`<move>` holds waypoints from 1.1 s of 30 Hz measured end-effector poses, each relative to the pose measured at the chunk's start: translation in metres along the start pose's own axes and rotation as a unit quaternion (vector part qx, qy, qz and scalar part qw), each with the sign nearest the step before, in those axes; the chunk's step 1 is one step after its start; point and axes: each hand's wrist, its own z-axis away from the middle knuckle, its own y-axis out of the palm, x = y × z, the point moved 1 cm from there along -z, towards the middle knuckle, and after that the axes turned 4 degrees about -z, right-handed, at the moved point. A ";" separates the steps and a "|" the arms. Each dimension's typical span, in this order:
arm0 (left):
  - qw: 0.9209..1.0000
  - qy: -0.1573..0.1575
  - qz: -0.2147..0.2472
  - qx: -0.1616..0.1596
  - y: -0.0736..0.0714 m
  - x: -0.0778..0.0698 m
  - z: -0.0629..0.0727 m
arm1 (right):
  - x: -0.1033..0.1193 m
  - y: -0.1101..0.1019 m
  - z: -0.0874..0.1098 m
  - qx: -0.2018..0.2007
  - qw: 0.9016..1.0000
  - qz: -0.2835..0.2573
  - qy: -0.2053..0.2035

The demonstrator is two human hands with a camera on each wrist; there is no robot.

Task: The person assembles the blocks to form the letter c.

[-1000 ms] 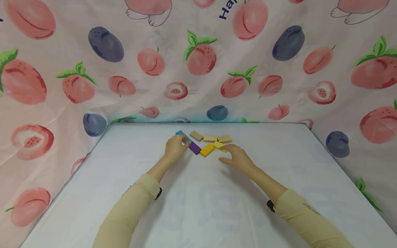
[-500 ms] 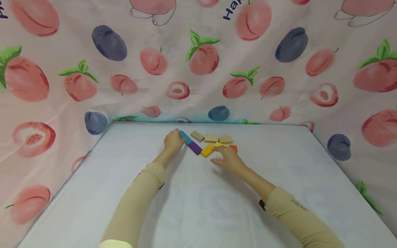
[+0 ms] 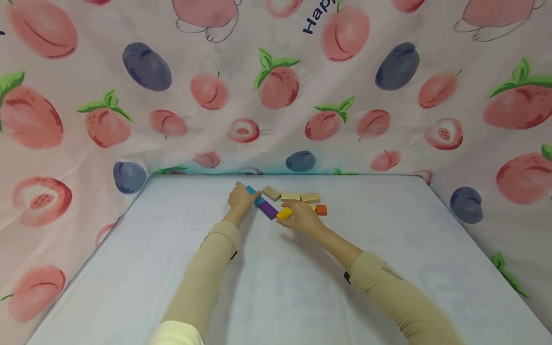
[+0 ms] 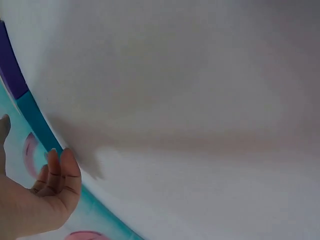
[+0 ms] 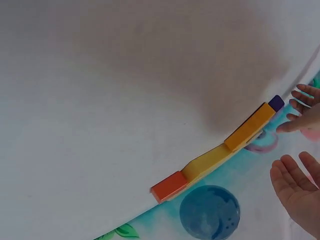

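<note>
My left hand point(image 3: 241, 198) is at the outer end of a blue block point(image 4: 40, 120), its fingertips right at the end and its thumb apart in the left wrist view. A purple block point(image 3: 268, 210) continues the line end to end. My right hand point(image 3: 304, 216) hovers around the yellow-orange block point(image 3: 284, 213), thumb and fingers spread to either side; in the right wrist view its fingers point(image 5: 287, 177) show apart from that block. A pale yellow block point(image 5: 207, 162), partly hidden by this hand in the head view, lies between the yellow-orange block and an orange-red block point(image 3: 321, 210).
Behind the coloured row lie several plain wooden blocks, among them a left one point(image 3: 271, 193) and a right one point(image 3: 310, 197). All rest near the far edge of a white-covered table point(image 3: 276, 287). A fruit-print cloth point(image 3: 215, 96) hangs behind it.
My left hand has shifted from the blue-purple join to the blue block's outer end. My right hand has moved left from the pale yellow block to the yellow-orange one, uncovering the orange-red block.
</note>
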 end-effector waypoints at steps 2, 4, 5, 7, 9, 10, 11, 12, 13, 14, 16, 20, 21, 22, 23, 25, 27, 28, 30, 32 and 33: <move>1.000 -0.011 0.008 0.000 0.001 0.000 -0.001 | 0.001 0.003 -0.004 0.000 1.000 -0.003 0.000; 1.000 -0.018 0.015 0.001 0.002 -0.002 -0.002 | 0.001 0.006 -0.008 -0.001 1.000 -0.005 0.006; 1.000 -0.020 0.017 0.003 0.003 -0.002 -0.002 | 0.002 0.008 -0.010 0.001 1.000 -0.005 0.007; 1.000 -0.019 0.017 0.009 0.003 -0.003 -0.003 | 0.002 0.012 -0.014 0.005 1.000 0.004 0.013; 1.000 -0.015 0.013 0.013 0.004 -0.005 -0.005 | 0.003 0.015 -0.020 0.009 1.000 0.011 0.020; 1.000 -0.012 0.009 0.013 0.003 -0.006 -0.005 | 0.002 0.017 -0.022 0.010 1.000 0.016 0.021; 1.000 -0.012 0.004 0.010 0.003 -0.008 -0.006 | 0.002 0.019 -0.025 0.011 0.999 0.021 0.022; 1.000 -0.014 0.000 0.007 0.002 -0.009 -0.006 | 0.002 0.020 -0.028 0.012 0.999 0.025 0.024; 1.000 -0.020 -0.005 0.002 0.002 -0.010 -0.006 | 0.002 0.022 -0.031 0.011 0.999 0.025 0.025; 1.000 -0.028 -0.012 -0.001 0.001 -0.011 -0.006 | 0.002 0.024 -0.033 0.012 0.999 0.022 0.027; 0.998 -0.047 -0.030 -0.002 0.000 -0.012 -0.006 | 0.001 0.028 -0.037 0.015 0.999 0.021 0.029; 0.996 -0.058 -0.069 0.018 0.001 -0.013 0.001 | 0.001 0.035 -0.039 0.032 0.998 0.039 0.036; 0.995 -0.055 -0.076 0.021 0.002 -0.013 0.003 | 0.000 0.037 -0.038 0.035 0.998 0.044 0.038; 0.995 -0.053 -0.077 0.023 0.003 -0.012 0.005 | 0.000 0.038 -0.038 0.039 0.997 0.049 0.040; 0.995 -0.053 -0.076 0.025 0.005 -0.012 0.005 | -0.001 0.040 -0.037 0.042 0.997 0.053 0.043; 0.996 -0.059 -0.068 0.022 0.008 -0.011 0.005 | -0.002 0.043 -0.037 0.047 0.996 0.053 0.051; 0.996 -0.068 -0.059 0.020 0.011 -0.010 0.002 | -0.003 0.045 -0.037 0.050 0.995 0.056 0.060; 0.996 -0.073 -0.057 0.019 0.012 -0.009 0.001 | -0.003 0.045 -0.037 0.051 0.995 0.057 0.065; 0.995 -0.076 -0.060 0.019 0.013 -0.010 0.000 | -0.002 0.045 -0.037 0.050 0.995 0.055 0.074; 0.995 -0.075 -0.069 0.019 0.012 -0.011 0.000 | 0.000 0.045 -0.037 0.043 0.994 0.050 0.081; 0.994 -0.072 -0.077 0.021 0.012 -0.012 0.000 | 0.001 0.044 -0.037 0.040 0.994 0.048 0.085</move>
